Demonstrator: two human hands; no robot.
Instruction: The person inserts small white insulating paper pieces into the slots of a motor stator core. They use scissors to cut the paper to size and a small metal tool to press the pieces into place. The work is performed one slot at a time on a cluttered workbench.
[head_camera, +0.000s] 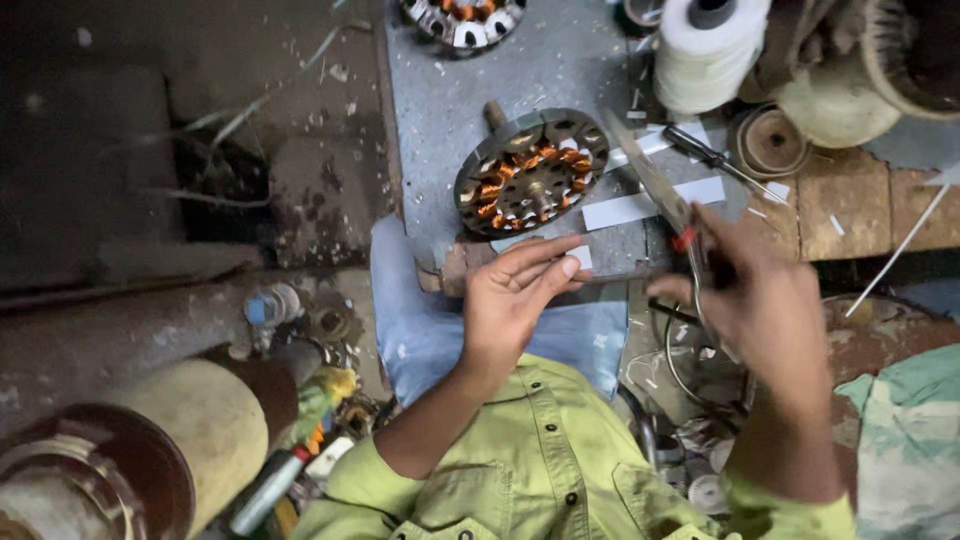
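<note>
Two hands busy: your left hand (515, 290) pinches a thin, floppy white paper strip (579, 257); your right hand (755, 290) grips scissors (660, 195); support the strip near the cut.

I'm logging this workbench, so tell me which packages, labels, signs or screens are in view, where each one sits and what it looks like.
No packages, signs or screens show.
Blank white paper strip: flat on the bench right of the round motor stator, long and narrow.
Small white paper piece: at the fingertips of the left hand, rectangular, plain.
The right hand holds scissors.
</note>
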